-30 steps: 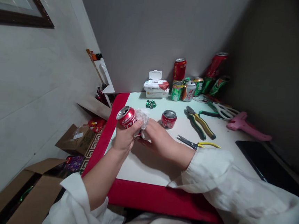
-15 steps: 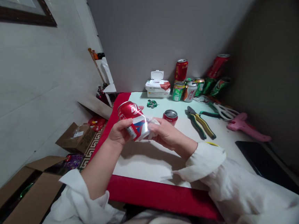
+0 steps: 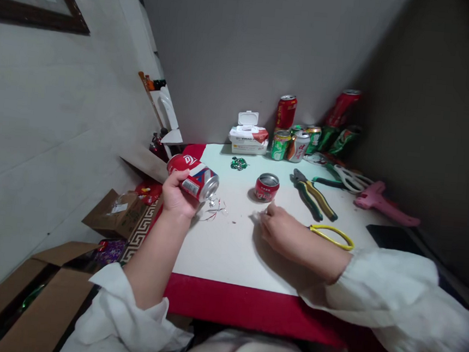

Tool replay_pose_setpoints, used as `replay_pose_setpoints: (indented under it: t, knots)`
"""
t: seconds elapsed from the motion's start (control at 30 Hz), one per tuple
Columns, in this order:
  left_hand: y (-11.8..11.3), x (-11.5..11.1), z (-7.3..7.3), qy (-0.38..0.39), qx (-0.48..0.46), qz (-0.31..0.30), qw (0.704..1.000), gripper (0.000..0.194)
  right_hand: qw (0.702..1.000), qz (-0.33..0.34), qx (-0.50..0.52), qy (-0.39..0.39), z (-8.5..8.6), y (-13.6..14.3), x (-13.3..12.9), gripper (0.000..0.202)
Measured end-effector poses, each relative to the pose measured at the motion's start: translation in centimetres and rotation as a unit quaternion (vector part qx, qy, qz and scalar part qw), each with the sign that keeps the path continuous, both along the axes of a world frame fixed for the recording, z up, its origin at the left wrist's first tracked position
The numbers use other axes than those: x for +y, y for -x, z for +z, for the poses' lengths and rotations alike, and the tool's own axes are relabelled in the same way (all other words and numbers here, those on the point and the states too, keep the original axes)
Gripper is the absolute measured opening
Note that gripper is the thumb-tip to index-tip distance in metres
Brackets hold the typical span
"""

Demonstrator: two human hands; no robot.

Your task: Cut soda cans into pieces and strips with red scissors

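A red can with blue and white markings (image 3: 195, 176) lies tilted in my left hand (image 3: 180, 196), its silver end facing right. Thin wire-like scraps (image 3: 215, 211) are on the white sheet beside that end. Over the middle of the sheet, my right hand (image 3: 281, 229) pinches a crumpled white wipe (image 3: 260, 218). Just beyond it stands a short, cut red can (image 3: 267, 188), open at the top. Yellow-handled scissors or pliers (image 3: 333, 237) are partly covered by my right forearm.
Green-and-yellow pliers (image 3: 315, 194) and a pink glue gun (image 3: 383, 204) lie at the right. Several cans, among them a silver one (image 3: 298, 146), stand at the back beside a wipes pack (image 3: 248, 141). Green bits (image 3: 239, 164) lie before the pack. A cardboard box (image 3: 45, 313) is lower left.
My right hand has left the held can and moved right with the white wipe. My left hand has shifted left with the can, and the wire-like scraps and yellow handles now show.
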State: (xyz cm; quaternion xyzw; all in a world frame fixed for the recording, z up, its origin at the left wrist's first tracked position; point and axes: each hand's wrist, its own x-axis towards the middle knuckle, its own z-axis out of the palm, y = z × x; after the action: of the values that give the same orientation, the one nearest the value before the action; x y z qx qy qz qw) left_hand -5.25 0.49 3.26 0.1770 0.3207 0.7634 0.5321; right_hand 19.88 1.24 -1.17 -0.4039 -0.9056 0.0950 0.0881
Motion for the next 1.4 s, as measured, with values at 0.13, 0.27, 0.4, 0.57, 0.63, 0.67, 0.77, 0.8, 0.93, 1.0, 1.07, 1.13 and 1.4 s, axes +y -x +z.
replay_pose_setpoints:
  t: [0.13,0.27,0.4,0.57,0.63,0.67,0.77,0.8,0.93,1.0,1.07,1.13,1.4]
  knots:
    - [-0.9,-0.2,0.0,-0.022,-0.016,-0.009,1.000,0.029,0.999,-0.008,-0.002,0.050,-1.5,1.7,-0.7,0.030]
    - [-1.5,-0.4,0.3,-0.014,-0.026,-0.011,1.000,0.027,0.992,-0.020,0.025,0.122,-0.5,4.9,0.2,0.010]
    - [-1.9,-0.6,0.7,0.020,-0.032,-0.021,0.999,0.021,0.976,-0.049,0.084,0.194,-0.3,8.2,1.9,0.031]
    - [-1.5,-0.6,0.7,0.017,-0.033,-0.002,0.999,0.017,0.942,-0.093,0.231,0.227,1.0,8.3,2.9,0.016]
    - [-1.3,-0.4,0.5,0.005,-0.029,-0.002,1.000,0.018,0.926,-0.104,0.287,0.222,2.4,6.5,2.9,0.018]
    - [-1.3,-0.4,0.4,0.002,-0.026,-0.005,1.000,0.020,0.920,-0.103,0.308,0.221,3.2,5.4,2.8,0.019]
    - [-1.3,-0.3,0.1,0.005,-0.013,-0.013,1.000,0.019,0.891,-0.093,0.381,0.230,5.1,1.9,2.7,0.020]
    - [-1.4,-0.3,0.0,0.004,-0.010,-0.017,1.000,0.018,0.880,-0.094,0.400,0.241,5.4,1.0,2.7,0.018]
    - [-1.5,-0.2,-0.5,0.013,-0.007,-0.038,0.999,0.021,0.835,-0.122,0.432,0.318,5.1,-1.3,3.0,0.013]
    - [-1.4,-0.1,-0.9,0.024,-0.009,-0.040,0.999,0.025,0.820,-0.129,0.453,0.325,4.7,-1.9,3.2,0.015]
    - [-1.4,0.0,-1.2,0.030,-0.008,-0.041,0.999,0.029,0.813,-0.141,0.473,0.310,4.6,-2.7,3.6,0.016]
    - [-1.7,0.0,-1.3,0.027,-0.001,-0.045,0.999,0.031,0.818,-0.163,0.485,0.264,4.7,-4.0,4.2,0.016]
    - [-4.1,-1.0,-1.3,0.033,0.069,-0.069,0.995,0.036,0.966,-0.177,0.189,-0.002,2.2,-8.5,6.4,0.024]
